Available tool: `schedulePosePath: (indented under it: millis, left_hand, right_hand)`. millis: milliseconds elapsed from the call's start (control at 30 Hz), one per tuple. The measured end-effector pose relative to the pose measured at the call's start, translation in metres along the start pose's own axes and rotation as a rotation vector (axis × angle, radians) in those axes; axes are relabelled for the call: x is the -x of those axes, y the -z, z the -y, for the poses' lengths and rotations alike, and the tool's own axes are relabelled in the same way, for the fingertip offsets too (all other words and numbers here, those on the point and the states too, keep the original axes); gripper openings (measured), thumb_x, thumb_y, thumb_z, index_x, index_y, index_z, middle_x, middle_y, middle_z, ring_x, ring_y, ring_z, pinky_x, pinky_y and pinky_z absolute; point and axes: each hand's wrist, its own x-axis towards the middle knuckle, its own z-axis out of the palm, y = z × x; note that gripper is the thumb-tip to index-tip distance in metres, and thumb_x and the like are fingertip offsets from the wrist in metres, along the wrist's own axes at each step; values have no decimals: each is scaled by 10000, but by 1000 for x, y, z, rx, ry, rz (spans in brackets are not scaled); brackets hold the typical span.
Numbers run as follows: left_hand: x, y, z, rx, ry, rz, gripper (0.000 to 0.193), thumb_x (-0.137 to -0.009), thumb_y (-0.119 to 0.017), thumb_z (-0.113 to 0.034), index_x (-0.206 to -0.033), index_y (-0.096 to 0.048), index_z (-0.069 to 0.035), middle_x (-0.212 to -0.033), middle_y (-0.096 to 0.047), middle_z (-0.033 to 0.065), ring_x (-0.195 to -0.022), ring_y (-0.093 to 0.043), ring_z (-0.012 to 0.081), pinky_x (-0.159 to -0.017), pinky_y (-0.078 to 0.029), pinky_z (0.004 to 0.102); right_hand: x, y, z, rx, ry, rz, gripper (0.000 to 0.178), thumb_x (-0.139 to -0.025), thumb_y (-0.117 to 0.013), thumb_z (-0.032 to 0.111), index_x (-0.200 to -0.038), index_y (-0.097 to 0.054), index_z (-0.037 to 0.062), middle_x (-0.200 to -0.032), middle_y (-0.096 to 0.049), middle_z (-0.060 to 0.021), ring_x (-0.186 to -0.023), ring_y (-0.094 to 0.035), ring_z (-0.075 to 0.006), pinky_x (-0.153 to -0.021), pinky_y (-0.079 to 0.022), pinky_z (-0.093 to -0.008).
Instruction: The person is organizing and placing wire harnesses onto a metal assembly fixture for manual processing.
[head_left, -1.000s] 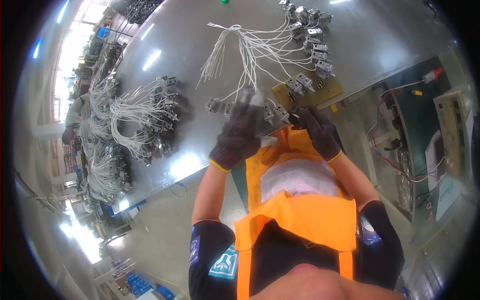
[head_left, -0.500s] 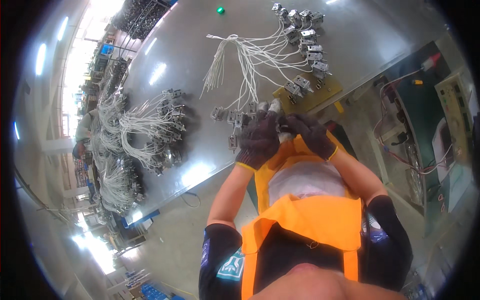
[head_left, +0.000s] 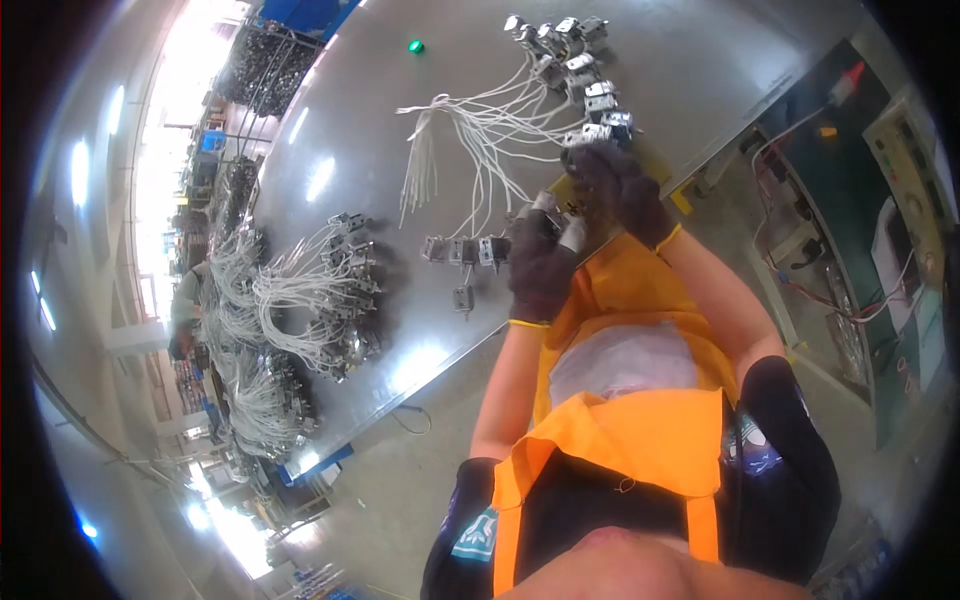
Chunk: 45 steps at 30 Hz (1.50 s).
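Note:
Both hands wear dark knit gloves with yellow cuffs. My left hand (head_left: 541, 258), its fingertips pale grey, is at the table's front edge. Its thumb and fingers close around something small that I cannot make out, beside a yellowish board (head_left: 655, 165). My right hand (head_left: 622, 195) bends over that board with curled fingers. Its fingertips reach the nearest of a row of small metal devices (head_left: 600, 100); what they grip is hidden. White wires (head_left: 470, 120) run from these devices to a gathered bunch on the left. Several similar metal devices (head_left: 463, 250) lie left of my left hand.
Large bundles of white-wired metal devices (head_left: 320, 300) lie at the left of the shiny metal table (head_left: 400, 300). A green light (head_left: 416, 46) shows at the far side. On the right stands a dark green bench (head_left: 835, 130) with cables and an instrument panel (head_left: 905, 160).
My hands, close together before, have moved apart. The right has gone forward over the board to the row of devices, while the left stays by the table edge. The whole view has shifted slightly.

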Motion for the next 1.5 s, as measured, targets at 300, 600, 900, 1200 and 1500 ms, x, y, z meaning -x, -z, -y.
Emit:
schedulePosePath:
  millis: [300, 600, 900, 1200, 1500]
  left_hand:
    - [-12, 3, 16, 207, 88, 161, 518, -867, -724, -145, -1326, -525, -12, -1134, -621, 88, -1024, -599, 179, -913, -485, 338]
    - [-13, -34, 26, -406, -279, -36, 318, -807, -703, -279, -964, -562, -41, -882, -544, 149, -843, -545, 321, -751, -452, 412]
    - [-19, 1, 11, -106, -146, 113, 617, -784, -741, -442, -1200, -556, -26, -1000, -618, 218, -883, -623, 408, -754, -506, 462]
    - [-29, -48, 32, -222, -181, -62, 521, -695, -782, -386, -1070, -640, -54, -933, -640, 198, -885, -624, 391, -804, -497, 469]
    - [-29, -8, 2, -161, -99, 38, 500, -700, -758, -386, -1051, -619, -58, -948, -626, 196, -944, -597, 381, -833, -483, 464]
  right_hand:
    - [0, 51, 14, -98, -657, -125, 268, -986, -569, 224, -1193, -635, 66, -1060, -683, -84, -934, -683, -172, -804, -558, -308]
    - [73, 50, -31, 385, -163, 20, 354, -848, -679, 49, -1197, -620, 39, -1036, -650, -130, -819, -625, -274, -717, -528, -351]
    - [83, 27, 35, -242, -657, 9, 295, -979, -582, 146, -1254, -603, 40, -923, -660, -23, -653, -561, -60, -558, -446, -222]
    - [89, 16, -12, -8, -194, 29, 311, -891, -620, -12, -1190, -674, 56, -1116, -671, -53, -802, -649, -144, -641, -501, -264]
    - [70, 4, 29, 166, -144, 157, 202, -968, -537, 183, -1021, -729, 154, -1038, -666, -66, -760, -648, -199, -642, -520, -322]
